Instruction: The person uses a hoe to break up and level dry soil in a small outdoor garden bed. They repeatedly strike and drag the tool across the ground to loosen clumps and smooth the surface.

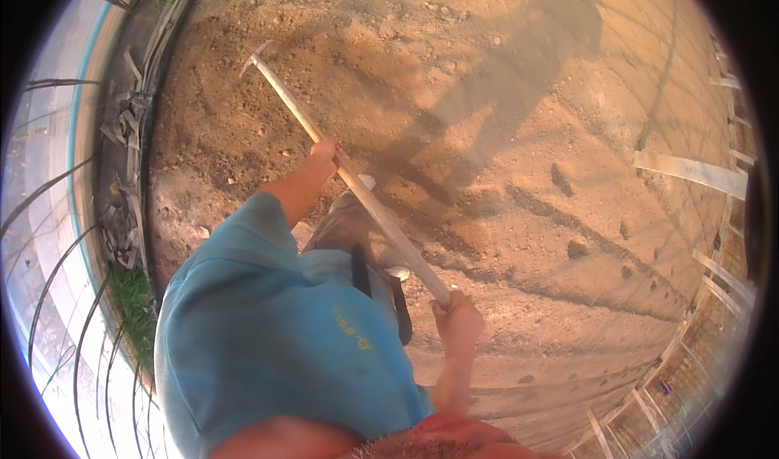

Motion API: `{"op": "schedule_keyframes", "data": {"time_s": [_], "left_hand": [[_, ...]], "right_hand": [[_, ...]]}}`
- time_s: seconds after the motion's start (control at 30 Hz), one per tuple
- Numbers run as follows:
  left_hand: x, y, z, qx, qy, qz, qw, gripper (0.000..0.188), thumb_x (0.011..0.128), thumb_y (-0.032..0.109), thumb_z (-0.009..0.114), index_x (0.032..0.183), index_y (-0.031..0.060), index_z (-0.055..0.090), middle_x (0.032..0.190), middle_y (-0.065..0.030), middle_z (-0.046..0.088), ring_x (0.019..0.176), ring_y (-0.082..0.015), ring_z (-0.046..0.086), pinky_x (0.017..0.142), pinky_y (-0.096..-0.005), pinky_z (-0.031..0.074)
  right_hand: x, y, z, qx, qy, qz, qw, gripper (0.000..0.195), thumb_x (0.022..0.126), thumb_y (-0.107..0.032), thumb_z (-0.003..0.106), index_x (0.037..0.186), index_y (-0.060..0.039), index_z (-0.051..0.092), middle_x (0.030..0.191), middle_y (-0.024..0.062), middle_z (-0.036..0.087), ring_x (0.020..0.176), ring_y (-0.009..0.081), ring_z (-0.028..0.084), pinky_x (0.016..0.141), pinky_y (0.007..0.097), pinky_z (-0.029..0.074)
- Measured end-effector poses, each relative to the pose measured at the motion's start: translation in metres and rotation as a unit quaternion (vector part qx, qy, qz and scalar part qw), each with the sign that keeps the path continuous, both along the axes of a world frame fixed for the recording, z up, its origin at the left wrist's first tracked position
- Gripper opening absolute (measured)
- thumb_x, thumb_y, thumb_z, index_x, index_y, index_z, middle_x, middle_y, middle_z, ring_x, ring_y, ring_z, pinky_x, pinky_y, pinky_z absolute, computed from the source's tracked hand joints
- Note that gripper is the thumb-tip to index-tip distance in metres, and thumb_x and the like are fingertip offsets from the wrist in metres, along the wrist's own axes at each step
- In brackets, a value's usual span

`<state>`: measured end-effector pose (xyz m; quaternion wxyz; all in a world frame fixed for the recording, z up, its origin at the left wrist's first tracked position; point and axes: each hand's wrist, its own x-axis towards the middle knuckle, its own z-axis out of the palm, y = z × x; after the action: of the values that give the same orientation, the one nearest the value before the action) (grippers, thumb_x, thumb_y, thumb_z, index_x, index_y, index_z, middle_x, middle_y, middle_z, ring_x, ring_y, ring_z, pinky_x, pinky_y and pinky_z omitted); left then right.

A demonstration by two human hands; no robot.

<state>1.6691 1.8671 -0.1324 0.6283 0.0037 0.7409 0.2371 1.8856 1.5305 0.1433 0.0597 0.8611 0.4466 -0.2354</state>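
A pickaxe with a long pale wooden handle (389, 223) slants across the view from upper left to lower right. Its metal head (255, 57) is at or just above the loose brown soil (213, 112) at the upper left. My left hand (325, 155) is closed around the middle of the handle. Near the handle's lower end, my right hand (453, 316) grips it too. Below the handle show my trousered legs and parts of my shoes. Whether the head touches the ground cannot be told.
A dark edging (146, 136) with wood scraps and grass runs along the left, beside a pale sheet wall (55, 130) and bent rods. Boards, one a pale plank (691, 172), lie at the right. Furrows and clods mark the soil; a person's shadow falls across it.
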Motion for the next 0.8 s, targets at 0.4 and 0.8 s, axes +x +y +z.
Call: {"op": "schedule_keyframes", "data": {"time_s": [0.4, 0.8], "left_hand": [[0.046, 0.003, -0.042, 0.039, 0.076, -0.139, 0.987, 0.019, 0.082, 0.012, 0.056, 0.065, 0.0041, 0.056, 0.059, -0.0093, 0.057, 0.055, -0.0216, 0.058, 0.047, -0.0373, 0.046], [0.133, -0.227, 0.074, -0.03, -0.047, -0.276, 0.96, 0.019, 0.085, 0.014, 0.064, 0.085, 0.0014, 0.049, 0.07, -0.0108, 0.054, 0.055, -0.0216, 0.056, 0.044, -0.0366, 0.047]], "right_hand": [[-0.053, 0.02, 0.002, -0.087, 0.113, -0.073, 0.987, 0.035, 0.091, -0.042, 0.053, 0.095, -0.0076, 0.058, 0.071, 0.0183, 0.063, 0.068, 0.0381, 0.063, 0.06, 0.0481, 0.048], [-0.032, -0.171, 0.123, -0.131, 0.005, -0.25, 0.959, 0.042, 0.077, -0.049, 0.07, 0.075, -0.0073, 0.063, 0.059, 0.0124, 0.058, 0.056, 0.0346, 0.058, 0.052, 0.0441, 0.044]]}}
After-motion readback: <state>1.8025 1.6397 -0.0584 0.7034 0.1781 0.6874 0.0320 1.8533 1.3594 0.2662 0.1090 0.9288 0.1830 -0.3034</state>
